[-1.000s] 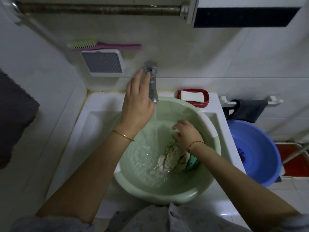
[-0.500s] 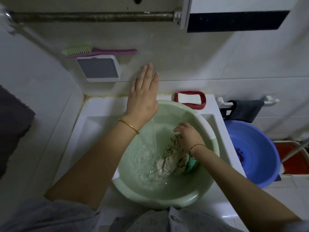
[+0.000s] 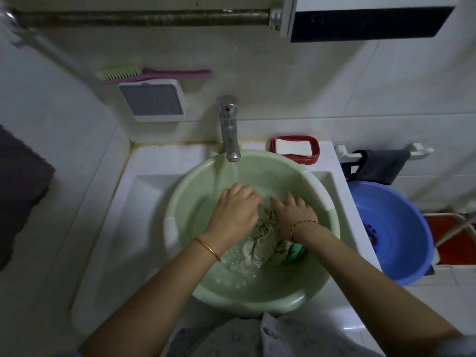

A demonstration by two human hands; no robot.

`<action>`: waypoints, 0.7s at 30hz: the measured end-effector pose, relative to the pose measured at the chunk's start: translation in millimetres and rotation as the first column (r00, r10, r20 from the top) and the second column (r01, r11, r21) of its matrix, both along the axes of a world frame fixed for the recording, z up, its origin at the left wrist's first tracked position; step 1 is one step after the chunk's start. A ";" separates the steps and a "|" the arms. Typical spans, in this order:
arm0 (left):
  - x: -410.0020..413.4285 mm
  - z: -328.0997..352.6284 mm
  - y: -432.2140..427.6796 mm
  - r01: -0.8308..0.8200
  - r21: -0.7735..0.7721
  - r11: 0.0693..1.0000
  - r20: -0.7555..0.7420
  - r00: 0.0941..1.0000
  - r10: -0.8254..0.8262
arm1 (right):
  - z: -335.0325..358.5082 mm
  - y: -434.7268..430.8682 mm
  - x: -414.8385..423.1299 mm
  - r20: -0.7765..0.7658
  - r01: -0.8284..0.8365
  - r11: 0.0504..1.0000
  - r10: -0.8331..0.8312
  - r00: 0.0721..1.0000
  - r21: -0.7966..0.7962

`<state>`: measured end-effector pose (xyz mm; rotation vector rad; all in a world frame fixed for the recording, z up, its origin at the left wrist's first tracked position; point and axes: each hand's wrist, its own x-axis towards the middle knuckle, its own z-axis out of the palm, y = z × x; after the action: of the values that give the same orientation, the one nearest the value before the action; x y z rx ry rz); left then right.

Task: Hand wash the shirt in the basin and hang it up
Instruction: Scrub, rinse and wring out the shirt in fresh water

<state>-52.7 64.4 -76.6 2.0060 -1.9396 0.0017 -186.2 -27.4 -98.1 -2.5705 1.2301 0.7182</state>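
Observation:
A pale green basin sits in the white sink and holds shallow water. A wet, bunched, cream patterned shirt lies in it, right of centre. My left hand is down in the basin with curled fingers at the shirt's upper left edge. My right hand rests on top of the shirt, fingers bent into the cloth. The chrome tap stands at the back, and a thin stream of water runs from it into the basin just behind my left hand.
A red soap dish with a white bar sits behind the basin. A blue basin stands at the right under a dark cloth on a rail. A brush and a metal bar are on the wall.
My left hand has left the tap and come down into the basin beside the shirt. My right hand stayed on the shirt. Water still runs from the tap.

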 end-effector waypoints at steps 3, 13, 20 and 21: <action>-11.5 -13.4 8.8 0.001 0.319 0.948 -0.091 0.995 0.029 | -11.4 -1.4 2.5 0.003 0.074 0.997 -0.074 0.997 -0.032; -15.1 -29.3 20.3 -0.093 0.672 0.734 -0.187 0.938 0.291 | -4.4 -4.3 8.9 0.249 0.416 0.685 -0.652 0.716 0.598; 15.4 -1.2 16.4 -0.156 0.544 0.824 -0.395 0.819 0.416 | 8.6 -15.8 4.2 0.178 0.229 0.439 -0.709 0.683 0.869; 21.6 4.2 15.8 -0.160 0.544 0.824 -0.444 0.778 0.445 | 11.8 -18.5 1.3 0.177 0.183 0.437 -0.662 0.728 0.881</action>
<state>-31.1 80.2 -72.4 2.2608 -1.2841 -0.9688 -185.0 -45.9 -86.3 -1.3819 0.9644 0.3082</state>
